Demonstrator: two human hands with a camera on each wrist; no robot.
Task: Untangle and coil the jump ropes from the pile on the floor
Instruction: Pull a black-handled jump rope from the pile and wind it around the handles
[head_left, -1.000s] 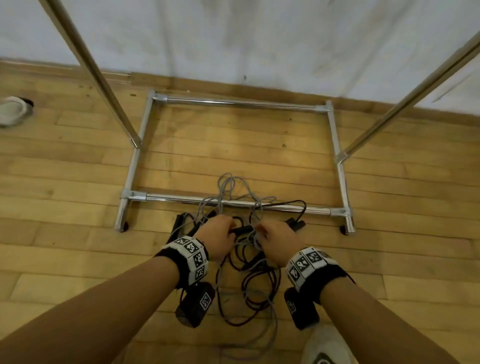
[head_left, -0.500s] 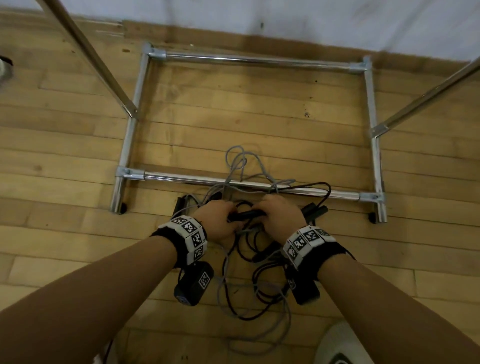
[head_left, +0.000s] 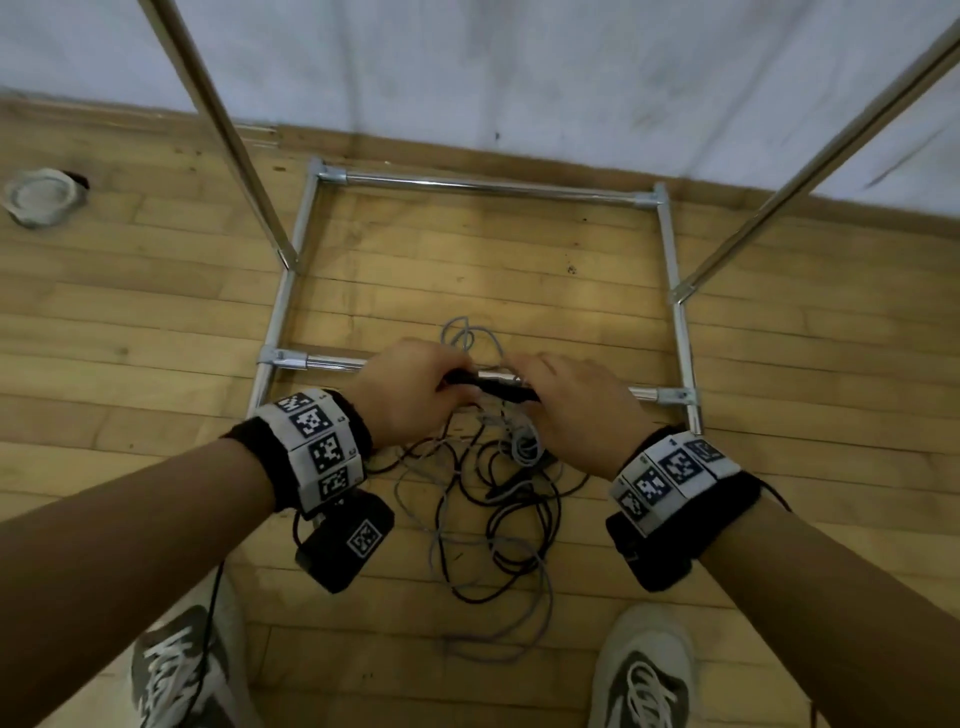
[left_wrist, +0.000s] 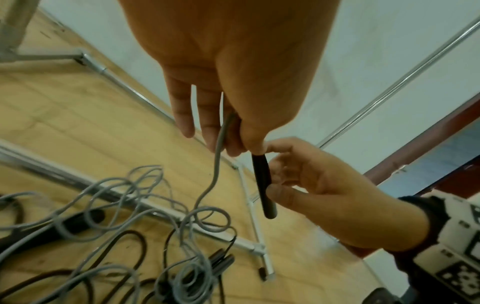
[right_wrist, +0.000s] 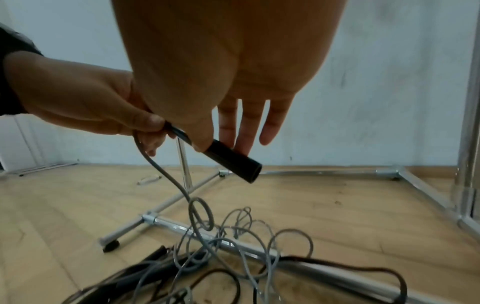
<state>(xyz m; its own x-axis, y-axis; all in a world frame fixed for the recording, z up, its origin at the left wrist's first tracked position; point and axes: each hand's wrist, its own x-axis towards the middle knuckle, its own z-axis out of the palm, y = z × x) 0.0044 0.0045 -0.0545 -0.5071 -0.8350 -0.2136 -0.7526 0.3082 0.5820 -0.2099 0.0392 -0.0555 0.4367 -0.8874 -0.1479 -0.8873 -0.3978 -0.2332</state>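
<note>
Work barely begun: my left hand (head_left: 410, 395) and right hand (head_left: 571, 410) both pinch one black handle (left_wrist: 263, 185) with its grey rope (right_wrist: 168, 181) trailing, while the tangled pile (head_left: 493, 499), centre frame on the floor (head_left: 156, 322), lies uncoiled.

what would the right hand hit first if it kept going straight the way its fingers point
Probably the gray rope looped over the rack bar on the floor. The right hand pinches the black handle, its free fingers aimed forward and down, though depth is unclear.
</note>
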